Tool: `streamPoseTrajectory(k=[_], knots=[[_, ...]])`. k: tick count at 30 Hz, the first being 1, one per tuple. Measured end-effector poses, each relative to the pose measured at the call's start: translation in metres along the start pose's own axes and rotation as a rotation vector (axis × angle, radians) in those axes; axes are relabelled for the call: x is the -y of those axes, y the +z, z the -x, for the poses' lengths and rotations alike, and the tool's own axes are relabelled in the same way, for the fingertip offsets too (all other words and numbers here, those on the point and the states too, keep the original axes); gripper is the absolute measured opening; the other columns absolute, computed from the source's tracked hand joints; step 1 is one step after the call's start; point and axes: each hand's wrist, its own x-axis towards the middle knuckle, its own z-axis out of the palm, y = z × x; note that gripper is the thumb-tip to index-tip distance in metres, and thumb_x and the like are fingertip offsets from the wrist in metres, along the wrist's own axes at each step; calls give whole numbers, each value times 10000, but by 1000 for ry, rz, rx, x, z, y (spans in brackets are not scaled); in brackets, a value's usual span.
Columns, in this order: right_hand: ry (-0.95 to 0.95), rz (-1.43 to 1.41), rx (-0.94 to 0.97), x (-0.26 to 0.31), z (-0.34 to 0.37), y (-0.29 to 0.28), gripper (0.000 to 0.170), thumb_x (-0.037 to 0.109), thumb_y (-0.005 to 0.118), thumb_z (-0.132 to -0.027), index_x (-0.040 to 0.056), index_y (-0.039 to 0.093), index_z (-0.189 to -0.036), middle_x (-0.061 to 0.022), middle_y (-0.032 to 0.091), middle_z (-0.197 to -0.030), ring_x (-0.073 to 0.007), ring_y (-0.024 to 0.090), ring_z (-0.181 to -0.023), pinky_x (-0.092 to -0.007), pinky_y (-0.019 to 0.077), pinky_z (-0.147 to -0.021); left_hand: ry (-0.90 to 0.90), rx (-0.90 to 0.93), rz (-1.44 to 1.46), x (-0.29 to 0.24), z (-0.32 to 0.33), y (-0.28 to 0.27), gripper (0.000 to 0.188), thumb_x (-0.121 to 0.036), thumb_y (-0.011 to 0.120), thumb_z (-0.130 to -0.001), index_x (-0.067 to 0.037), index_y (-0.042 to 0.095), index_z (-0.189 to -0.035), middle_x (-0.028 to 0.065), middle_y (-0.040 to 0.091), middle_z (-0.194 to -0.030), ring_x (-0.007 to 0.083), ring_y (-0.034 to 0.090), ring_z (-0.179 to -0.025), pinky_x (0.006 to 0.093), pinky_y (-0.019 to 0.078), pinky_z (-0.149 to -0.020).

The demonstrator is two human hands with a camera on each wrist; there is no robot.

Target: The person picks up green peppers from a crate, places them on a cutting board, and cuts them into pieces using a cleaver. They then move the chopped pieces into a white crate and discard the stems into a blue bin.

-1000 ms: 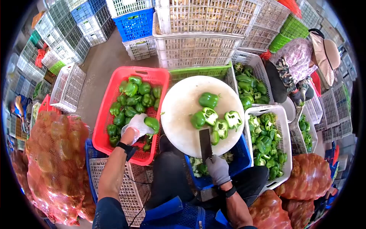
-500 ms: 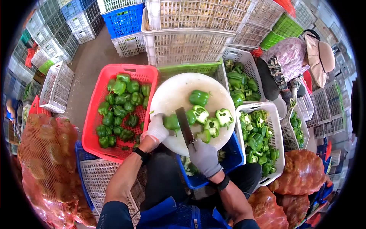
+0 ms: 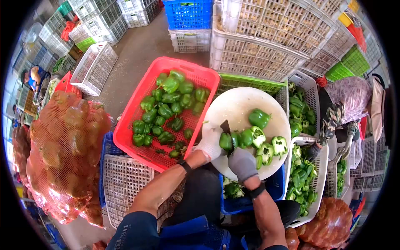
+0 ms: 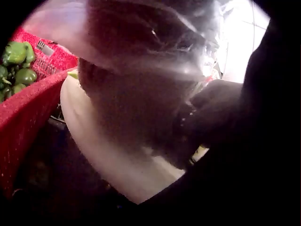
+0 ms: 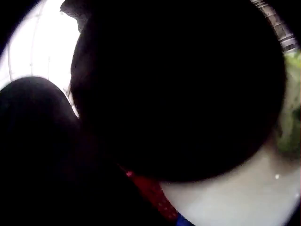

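Note:
On the round white board [image 3: 229,104] my gloved left hand [image 3: 211,143] grips a green pepper [image 3: 225,142] at the board's left side. My gloved right hand [image 3: 243,163] holds a knife [image 3: 225,126], its dark blade upright against that pepper's right side. Just right of the blade are more pepper pieces [image 3: 246,137]. A whole pepper [image 3: 259,118] lies behind them, and opened halves with pale insides [image 3: 279,146] lie to the right. Both wrist views are mostly dark; the left one shows the board's edge [image 4: 108,165].
A red crate [image 3: 166,64] of whole peppers stands left of the board. Under its front edge is a blue crate [image 3: 237,205] with scraps; a white crate [image 3: 321,179] of cut pieces is at right. Mesh sacks [image 3: 62,154] flank the area, and another person's sleeve [image 3: 332,121] reaches in.
My left hand has brought a pepper from the red crate onto the board. The knife has moved left, against that pepper. The head view has shifted, and the other person's arm now reaches toward the white crate.

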Motion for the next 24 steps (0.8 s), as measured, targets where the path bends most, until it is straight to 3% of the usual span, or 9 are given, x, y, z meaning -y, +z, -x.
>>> streamPoseTrajectory(k=[3,5,7,9,13,14,15,19,24], knots=[[-5,17,-87,8,2,19,265,264,653,-984,29,711,-876,-264,763,-875,-484,748,-815,-596,589,-762,75,-84,-68,8,1,2,542,-186,934,-745,54,690,-1165,297,721,-1123,464,715,-1083,507,581,-983],[31,4,-123,-7,11,24,263,271,656,-987,30,712,-897,-268,749,-839,-498,739,-806,-602,584,-750,-13,95,6,0,-11,-5,544,-195,913,-760,42,685,-1194,299,747,-1116,459,736,-1082,503,590,-968],[69,4,-129,-20,31,24,259,272,658,-989,27,723,-935,-267,743,-825,-503,732,-802,-605,580,-747,-105,130,15,-9,-12,-11,675,-254,949,-719,18,693,-1281,305,741,-1193,445,730,-1151,504,588,-987],[182,-87,-163,-21,55,18,265,269,665,-984,15,730,-944,-273,736,-820,-507,726,-802,-603,571,-738,0,30,-19,6,-26,18,747,-266,961,-697,6,687,-1336,288,739,-1239,448,718,-1182,488,581,-1030],[270,-250,-196,-39,85,17,287,265,671,-978,-10,740,-932,-286,729,-833,-509,723,-820,-593,556,-727,-91,63,-41,1,-23,-10,645,-252,816,-853,-21,665,-1436,247,730,-1326,452,705,-1209,487,573,-1049],[283,-222,-159,-43,87,19,321,313,661,-1009,28,785,-927,-272,745,-843,-500,733,-833,-580,572,-739,6,-51,28,42,-27,-4,544,-308,744,-919,-49,706,-1396,233,749,-1297,429,717,-1200,494,571,-1051],[314,-229,-156,-41,87,18,328,311,659,-1011,23,781,-914,-272,744,-841,-500,734,-833,-578,574,-740,-130,1,6,27,-13,-55,464,-356,717,-930,-57,766,-1282,226,772,-1232,423,733,-1158,504,581,-1022],[368,-251,-147,-33,85,13,342,298,656,-1013,1,765,-882,-284,729,-817,-507,728,-812,-573,575,-728,-371,-29,-415,120,-2,-105,272,-258,607,-985,-48,769,-1046,264,764,-1083,472,748,-1052,563,607,-917],[413,-220,-129,-37,82,20,310,265,672,-1002,1,741,-855,-300,695,-759,-519,715,-759,-576,566,-675,-446,252,-570,267,12,-82,340,-95,556,-991,-9,655,-1306,314,685,-1320,493,712,-1192,554,594,-1023]])
